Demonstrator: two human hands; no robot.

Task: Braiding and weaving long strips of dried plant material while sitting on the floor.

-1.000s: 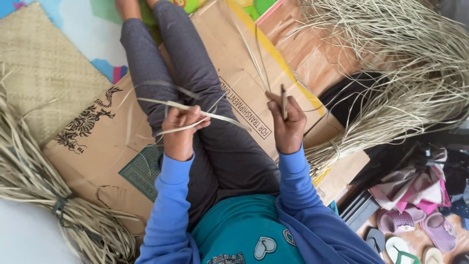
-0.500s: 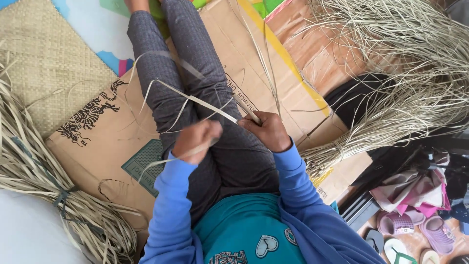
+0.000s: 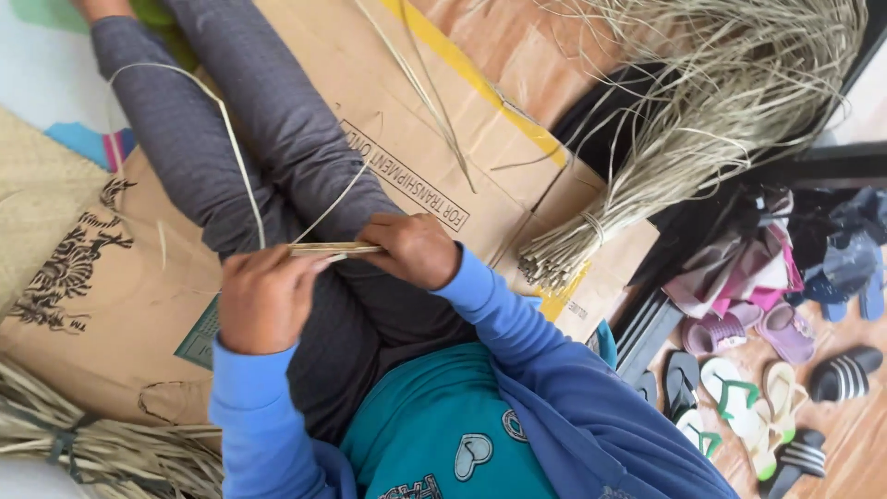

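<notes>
While both hands close over the lap, the left hand [image 3: 266, 300] and right hand [image 3: 413, 248] pinch a flat straw strip [image 3: 334, 249] between them, seemingly several layered; beyond, a tied straw bundle [image 3: 647, 176] lies on cardboard [image 3: 420, 139].

Both hands, left hand [image 3: 268, 300] and right hand [image 3: 413, 248], pinch a flat straw strip [image 3: 334, 249] above the lap.
</notes>
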